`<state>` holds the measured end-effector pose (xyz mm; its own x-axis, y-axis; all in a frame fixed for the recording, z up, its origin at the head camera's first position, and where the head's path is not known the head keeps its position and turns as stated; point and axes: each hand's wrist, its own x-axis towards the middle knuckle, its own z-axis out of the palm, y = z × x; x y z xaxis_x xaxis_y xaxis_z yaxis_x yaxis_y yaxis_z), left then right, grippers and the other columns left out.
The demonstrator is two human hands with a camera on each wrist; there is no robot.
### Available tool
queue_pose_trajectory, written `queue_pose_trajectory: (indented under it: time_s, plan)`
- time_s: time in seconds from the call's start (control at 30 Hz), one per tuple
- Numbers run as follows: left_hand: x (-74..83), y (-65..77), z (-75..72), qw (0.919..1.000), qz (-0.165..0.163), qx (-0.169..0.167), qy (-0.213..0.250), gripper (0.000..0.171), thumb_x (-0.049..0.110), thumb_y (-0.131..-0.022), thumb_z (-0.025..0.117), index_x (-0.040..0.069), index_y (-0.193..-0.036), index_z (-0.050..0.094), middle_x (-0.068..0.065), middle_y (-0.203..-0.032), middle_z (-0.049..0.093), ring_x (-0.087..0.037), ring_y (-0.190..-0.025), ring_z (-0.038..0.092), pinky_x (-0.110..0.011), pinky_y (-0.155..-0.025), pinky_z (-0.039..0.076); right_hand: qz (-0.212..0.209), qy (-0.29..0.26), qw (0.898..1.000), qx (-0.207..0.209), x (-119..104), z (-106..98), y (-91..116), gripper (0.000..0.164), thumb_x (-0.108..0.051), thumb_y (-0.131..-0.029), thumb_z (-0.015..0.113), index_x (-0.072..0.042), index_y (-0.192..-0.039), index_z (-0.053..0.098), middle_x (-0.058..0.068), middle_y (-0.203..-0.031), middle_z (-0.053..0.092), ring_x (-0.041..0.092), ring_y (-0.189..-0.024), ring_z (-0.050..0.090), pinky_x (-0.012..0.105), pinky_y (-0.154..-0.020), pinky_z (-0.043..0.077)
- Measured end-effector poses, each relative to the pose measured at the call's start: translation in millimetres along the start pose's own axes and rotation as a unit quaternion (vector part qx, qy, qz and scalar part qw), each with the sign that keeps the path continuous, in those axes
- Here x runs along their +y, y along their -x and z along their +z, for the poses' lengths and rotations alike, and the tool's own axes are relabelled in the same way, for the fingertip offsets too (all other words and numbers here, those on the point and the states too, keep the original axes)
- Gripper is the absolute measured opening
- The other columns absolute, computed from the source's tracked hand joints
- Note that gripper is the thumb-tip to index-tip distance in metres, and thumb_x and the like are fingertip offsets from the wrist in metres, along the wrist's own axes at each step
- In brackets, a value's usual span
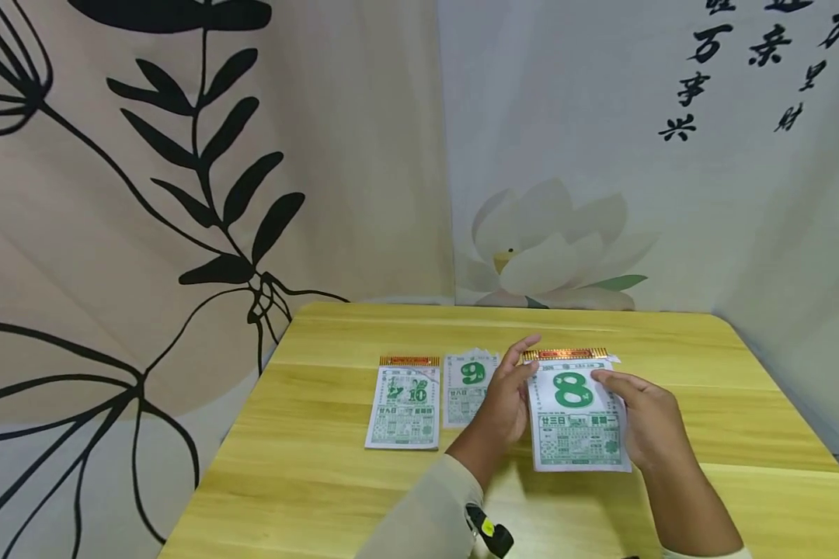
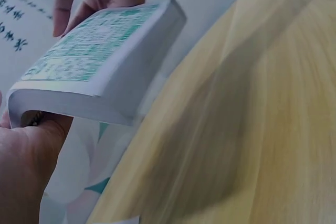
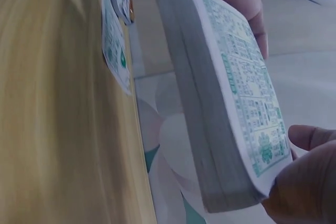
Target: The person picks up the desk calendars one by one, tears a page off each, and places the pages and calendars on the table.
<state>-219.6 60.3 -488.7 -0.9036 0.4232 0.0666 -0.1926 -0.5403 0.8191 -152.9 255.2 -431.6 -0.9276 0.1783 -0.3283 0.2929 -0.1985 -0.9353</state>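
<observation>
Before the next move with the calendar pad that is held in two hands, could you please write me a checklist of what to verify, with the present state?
1. Left hand holds the calendar pad marked 8 at its side: ok.
2. Right hand holds the opposite side, thumb on the front: ok.
3. Pad lifted off the table: ok, the wrist views show it raised.
4. Paper marked 9 fully visible from the head camera: not ok, the left hand covers part of it.
5. Pad marked 10 lying on the table, untouched by the hands: ok.
6. Back of the held pad undamaged: cannot tell, not shown.
</observation>
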Motion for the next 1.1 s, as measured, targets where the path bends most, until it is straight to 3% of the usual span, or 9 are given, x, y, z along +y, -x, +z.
queue_pose_trajectory:
  time_s: [0.17,0.37,0.5,0.63,0.73,0.87,1.0,1.07,1.1]
  plan:
    - [3.6,-0.7,-8.5,0.9995,-0.002,0.029,-0.015,0.037,0.031,-0.120,0.044,0.021,-0.152,0.059,-0.016,-0.136,0.064,-0.015,-0.108,0.075,-0.029,-0.088,0.065,-0.012,0.015,1.000,-0.015,4.7,10.7,-0.2,0.020,-0.031,-0.110,0.068,-0.032,-0.104,0.088,-0.015,-0.099,0.079,0.010,-0.089,0.081,0.028,-0.080,0.067]
    - [5.6,1.3,-19.8,0.9951,-0.032,0.091,-0.022,0.034,0.031,-0.119,0.047,0.030,-0.152,0.057,-0.008,-0.113,0.065,-0.016,-0.092,0.077,-0.030,-0.080,0.066,-0.002,0.039,0.999,-0.015,9.4,20.1,-0.9,0.019,-0.031,-0.110,0.069,-0.028,-0.113,0.087,-0.012,-0.099,0.078,0.013,-0.087,0.080,0.031,-0.078,0.067]
    - [4.2,3.6,-29.4,0.9953,-0.058,0.078,-0.001,0.040,0.033,-0.119,0.046,0.021,-0.156,0.054,-0.010,-0.135,0.064,-0.020,-0.115,0.074,-0.033,-0.094,0.064,-0.004,0.043,0.999,-0.012,12.3,25.5,-1.2,0.018,-0.032,-0.109,0.070,-0.025,-0.114,0.087,-0.010,-0.098,0.078,0.014,-0.086,0.080,0.032,-0.078,0.068]
    - [3.3,4.7,-34.7,0.9905,-0.102,0.052,0.075,0.054,0.044,-0.118,0.043,0.012,-0.160,0.049,-0.012,-0.155,0.060,-0.027,-0.140,0.065,-0.043,-0.118,0.054,-0.013,0.048,0.999,-0.012,13.4,31.3,-2.1,0.017,-0.029,-0.108,0.072,-0.024,-0.112,0.087,-0.012,-0.100,0.076,0.012,-0.087,0.078,0.030,-0.077,0.066]
    - [4.1,5.1,-35.6,0.9824,-0.130,0.053,0.123,0.057,0.051,-0.117,0.041,0.012,-0.157,0.050,-0.009,-0.151,0.065,-0.026,-0.145,0.062,-0.046,-0.127,0.046,-0.018,0.060,0.998,-0.008,13.5,35.6,-2.8,0.016,-0.027,-0.108,0.072,-0.023,-0.114,0.087,-0.014,-0.102,0.075,0.011,-0.087,0.077,0.029,-0.076,0.065]
    - [6.6,3.7,-35.9,0.9803,-0.136,0.066,0.127,0.050,0.055,-0.116,0.042,0.016,-0.141,0.060,-0.005,-0.138,0.071,-0.023,-0.136,0.068,-0.044,-0.123,0.049,-0.036,0.089,0.995,-0.002,14.0,41.6,-2.4,0.022,-0.024,-0.107,0.074,-0.016,-0.126,0.081,-0.010,-0.104,0.072,0.011,-0.085,0.076,0.028,-0.075,0.065]
    - [10.9,2.3,-37.7,0.9801,-0.130,0.079,0.128,0.044,0.056,-0.116,0.043,0.019,-0.128,0.062,-0.002,-0.130,0.072,-0.019,-0.128,0.071,-0.041,-0.118,0.053,-0.091,0.170,0.981,-0.008,19.8,48.5,2.8,0.041,-0.018,-0.106,0.075,-0.009,-0.145,0.068,0.003,-0.132,0.065,0.012,-0.097,0.071,0.025,-0.074,0.063]
    - [13.1,2.7,-39.3,0.9799,-0.124,0.085,0.131,0.042,0.055,-0.116,0.042,0.019,-0.126,0.061,0.000,-0.127,0.072,-0.016,-0.126,0.071,-0.038,-0.115,0.053,-0.134,0.241,0.961,-0.011,24.8,52.9,7.7,0.050,-0.015,-0.104,0.077,-0.009,-0.151,0.063,0.012,-0.149,0.056,0.021,-0.111,0.067,0.025,-0.079,0.061]
    - [14.5,3.3,-40.2,0.9791,-0.122,0.090,0.135,0.041,0.054,-0.116,0.041,0.020,-0.125,0.061,0.001,-0.126,0.072,-0.016,-0.126,0.070,-0.037,-0.114,0.053,-0.157,0.279,0.947,-0.013,27.5,55.0,10.8,0.054,-0.014,-0.103,0.078,-0.008,-0.154,0.061,0.016,-0.156,0.050,0.027,-0.119,0.065,0.030,-0.086,0.061]
